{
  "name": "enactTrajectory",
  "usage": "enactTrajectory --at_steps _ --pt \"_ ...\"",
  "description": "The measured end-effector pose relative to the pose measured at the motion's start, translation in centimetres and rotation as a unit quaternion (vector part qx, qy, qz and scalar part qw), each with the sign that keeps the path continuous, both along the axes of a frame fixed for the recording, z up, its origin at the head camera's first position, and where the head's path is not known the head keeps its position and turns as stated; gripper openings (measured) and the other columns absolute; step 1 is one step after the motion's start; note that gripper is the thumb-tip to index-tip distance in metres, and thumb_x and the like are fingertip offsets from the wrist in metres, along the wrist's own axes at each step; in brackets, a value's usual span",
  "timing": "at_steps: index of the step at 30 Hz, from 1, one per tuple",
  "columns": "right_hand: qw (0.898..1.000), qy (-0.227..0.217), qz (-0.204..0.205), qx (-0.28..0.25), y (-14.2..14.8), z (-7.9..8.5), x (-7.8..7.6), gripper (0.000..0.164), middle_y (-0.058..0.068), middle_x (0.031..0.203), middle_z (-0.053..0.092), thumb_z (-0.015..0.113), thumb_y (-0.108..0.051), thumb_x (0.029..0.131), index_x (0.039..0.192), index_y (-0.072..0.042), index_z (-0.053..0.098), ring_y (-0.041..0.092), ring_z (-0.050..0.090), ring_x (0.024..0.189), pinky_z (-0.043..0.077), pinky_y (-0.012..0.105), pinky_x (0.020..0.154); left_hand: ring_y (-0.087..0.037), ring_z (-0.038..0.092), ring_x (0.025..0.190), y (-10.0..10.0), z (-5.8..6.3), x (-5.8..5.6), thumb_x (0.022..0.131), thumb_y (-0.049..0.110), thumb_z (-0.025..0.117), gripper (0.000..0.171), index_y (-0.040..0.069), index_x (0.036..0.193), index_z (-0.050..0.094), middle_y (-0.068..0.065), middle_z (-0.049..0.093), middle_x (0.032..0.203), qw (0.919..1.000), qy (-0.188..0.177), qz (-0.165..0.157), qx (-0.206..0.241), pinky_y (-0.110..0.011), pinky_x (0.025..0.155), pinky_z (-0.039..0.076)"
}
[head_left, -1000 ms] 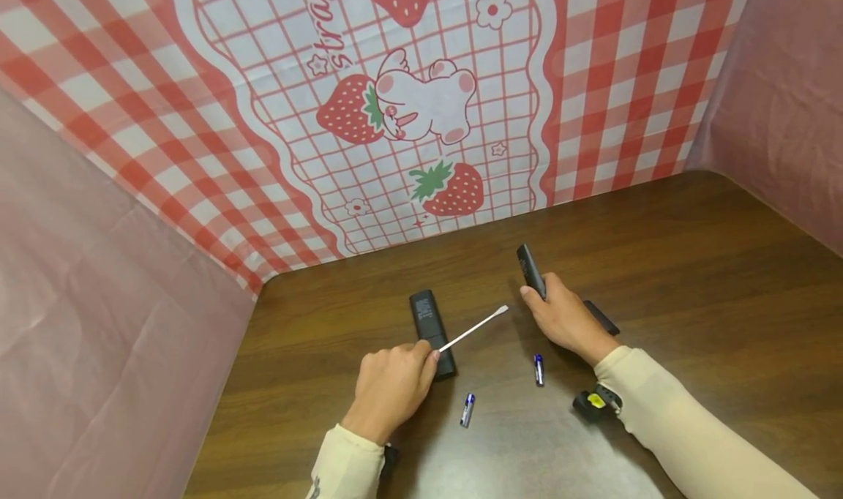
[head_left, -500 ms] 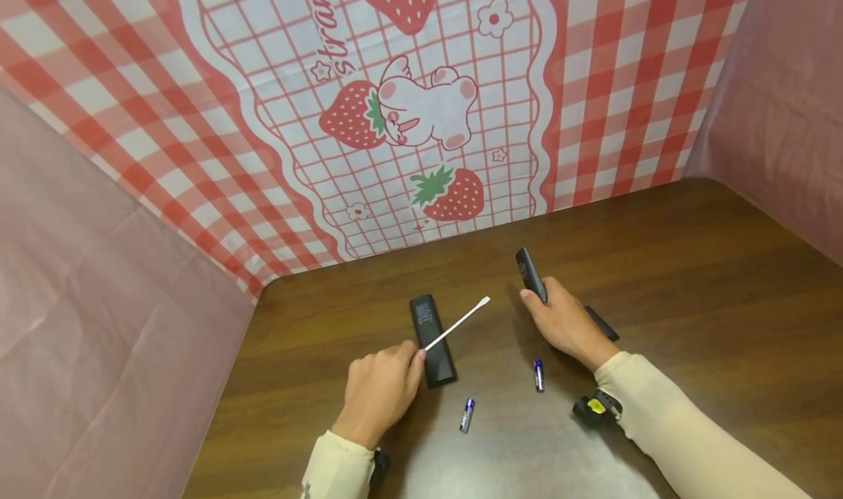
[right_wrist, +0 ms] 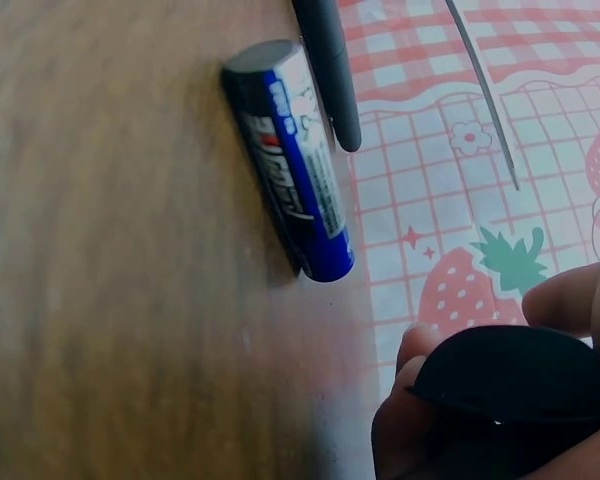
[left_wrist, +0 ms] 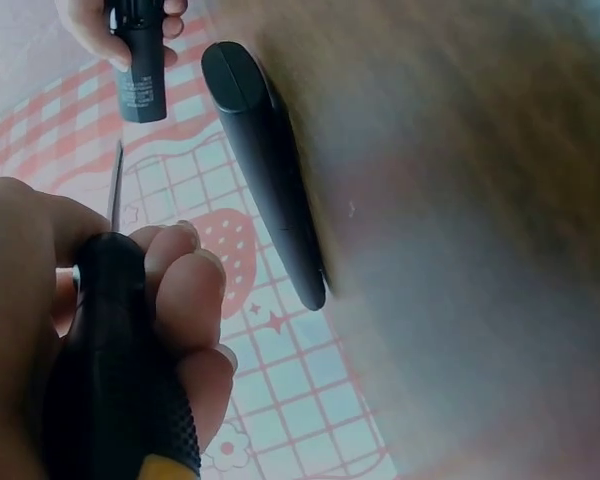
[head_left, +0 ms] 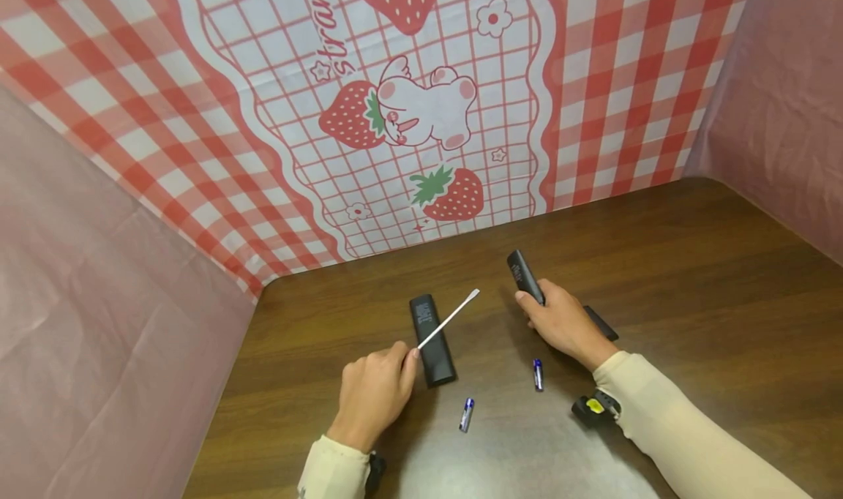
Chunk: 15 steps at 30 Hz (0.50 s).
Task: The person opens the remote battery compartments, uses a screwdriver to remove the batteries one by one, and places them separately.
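My left hand (head_left: 374, 396) grips the black and yellow handle of a screwdriver (left_wrist: 110, 340), its thin shaft (head_left: 449, 318) pointing up and right. Below that shaft in the head view, a black remote control (head_left: 433, 342) with pale print lies on the table. In my right hand (head_left: 568, 322) is another black remote control (head_left: 525, 274), raised and tilted; the left wrist view shows print on its end (left_wrist: 142, 90). The screwdriver tip is apart from it. Two blue and silver batteries (head_left: 466, 415) lie on the wood, one battery (right_wrist: 295, 165) close to my right wrist.
A flat dark piece (head_left: 601, 323) lies partly hidden behind my right wrist. The wooden table (head_left: 711, 265) meets a checked strawberry cloth (head_left: 435, 118) at the back. Pink cloth (head_left: 112, 323) closes off both sides.
My left hand has drawn back to the left with the screwdriver, uncovering more of the remote control on the table. The remote control in my right hand has tipped slightly left.
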State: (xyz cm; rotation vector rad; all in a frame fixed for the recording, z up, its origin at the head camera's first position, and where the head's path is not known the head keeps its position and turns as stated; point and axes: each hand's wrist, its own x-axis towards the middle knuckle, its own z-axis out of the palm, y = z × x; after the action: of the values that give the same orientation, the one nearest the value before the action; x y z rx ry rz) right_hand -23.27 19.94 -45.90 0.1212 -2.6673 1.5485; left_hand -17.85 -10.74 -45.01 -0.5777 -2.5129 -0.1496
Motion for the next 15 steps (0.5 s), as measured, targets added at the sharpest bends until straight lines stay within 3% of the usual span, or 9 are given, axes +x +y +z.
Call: enactTrajectory --at_steps 12,15 --pt "1.0 0.007 -0.021 0.007 -0.17 0.22 0.22 0.031 0.006 0.071 0.063 0.055 -0.031 0.102 0.096 -0.002 0.059 0.019 0.055 0.058 0.044 0.034 0.054 -0.03 0.06 0.047 -0.38 0.03 0.47 0.097 0.031 0.063 0.028 0.015 0.075 0.059 0.001 0.058 0.056 0.9996 -0.011 0.016 0.023 -0.038 0.039 0.036" --pt "1.0 0.0 -0.017 -0.011 -0.25 0.19 0.18 0.031 0.009 0.075 0.066 0.055 -0.03 0.102 0.1 0.001 0.06 0.019 0.058 0.061 0.047 0.033 0.055 -0.029 0.059 0.046 -0.47 0.18 0.56 0.097 0.03 0.064 0.026 0.015 0.075 0.061 0.002 0.057 0.055 0.9994 -0.01 0.016 0.029 -0.037 0.039 0.035"
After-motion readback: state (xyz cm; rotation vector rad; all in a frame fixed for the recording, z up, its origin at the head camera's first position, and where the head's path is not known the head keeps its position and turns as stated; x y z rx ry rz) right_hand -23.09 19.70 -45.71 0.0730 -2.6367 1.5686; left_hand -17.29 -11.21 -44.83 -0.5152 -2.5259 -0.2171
